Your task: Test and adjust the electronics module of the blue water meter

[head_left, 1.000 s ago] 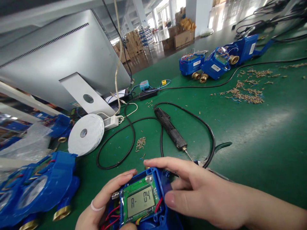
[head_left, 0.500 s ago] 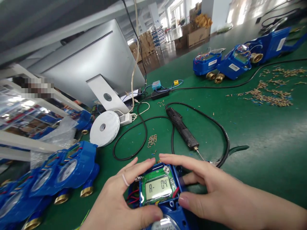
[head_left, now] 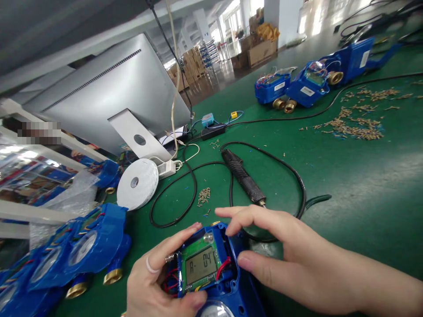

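Observation:
A blue water meter [head_left: 243,281] with its housing uncovered lies in front of me. Inside it a green circuit board with an LCD display [head_left: 201,265] reads "A- 04", and red wires show on both sides. My left hand [head_left: 158,275], wearing a ring, spans the meter's left side, thumb below the display and fingers along the upper edge. My right hand [head_left: 280,246] is at the right wall, its fingers apart; the thumb is at the rim and the fingertips are by the upper right corner. A round glass-covered dial [head_left: 216,309] shows at the bottom edge.
A black electric screwdriver [head_left: 244,178] and its looped cable lie beyond the meter. Small screws [head_left: 204,195] sit in a pile, with many more [head_left: 357,121] at right. A white tape roll [head_left: 137,185], monitor [head_left: 115,92] and other blue meters [head_left: 89,242] stand around.
The meter has tilted and shifted slightly left with my left hand still around it. My right hand has loosened, its fingers lifting and spreading at the right edge. The view has turned slightly.

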A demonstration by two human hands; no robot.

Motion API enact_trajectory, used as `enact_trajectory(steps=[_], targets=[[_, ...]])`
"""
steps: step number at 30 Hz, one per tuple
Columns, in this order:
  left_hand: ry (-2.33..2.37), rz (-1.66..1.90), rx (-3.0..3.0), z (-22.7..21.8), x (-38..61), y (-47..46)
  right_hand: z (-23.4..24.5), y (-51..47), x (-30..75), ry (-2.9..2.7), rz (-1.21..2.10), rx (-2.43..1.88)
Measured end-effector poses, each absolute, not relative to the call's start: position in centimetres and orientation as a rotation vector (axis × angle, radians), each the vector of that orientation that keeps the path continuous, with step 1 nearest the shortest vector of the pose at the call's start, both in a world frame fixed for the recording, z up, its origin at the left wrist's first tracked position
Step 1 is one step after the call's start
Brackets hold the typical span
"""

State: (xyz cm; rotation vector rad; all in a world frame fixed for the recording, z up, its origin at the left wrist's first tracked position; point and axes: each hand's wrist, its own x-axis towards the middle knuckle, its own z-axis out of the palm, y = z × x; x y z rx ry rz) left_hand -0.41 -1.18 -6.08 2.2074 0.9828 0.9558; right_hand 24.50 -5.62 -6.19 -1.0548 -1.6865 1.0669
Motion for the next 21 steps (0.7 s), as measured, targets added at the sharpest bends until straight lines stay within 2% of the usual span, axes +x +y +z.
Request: enact_trajectory(steps=[4, 9, 14, 21], targets=[[0.986, 0.985, 2.077, -6.4, -0.6, -1.3, -6.5, -5.4, 24.1, -1.778, 0.802, -0.901], [0.959, 0.896, 2.119, -6.0, -0.6, -1.2, -6.3, -5.0, 23.6, -1.745, 0.787, -0.85], [0.99, 0.975, 2.132, -5.8, -0.2, -1.4, -5.6, -5.5, 23.6, -1.71, 0.724, -0.859], [0.873, 0.821, 2.303, -6.1, -1.4, -0.6, -6.0, -6.3, 23.0, -1.703, 0.593, -0.887]])
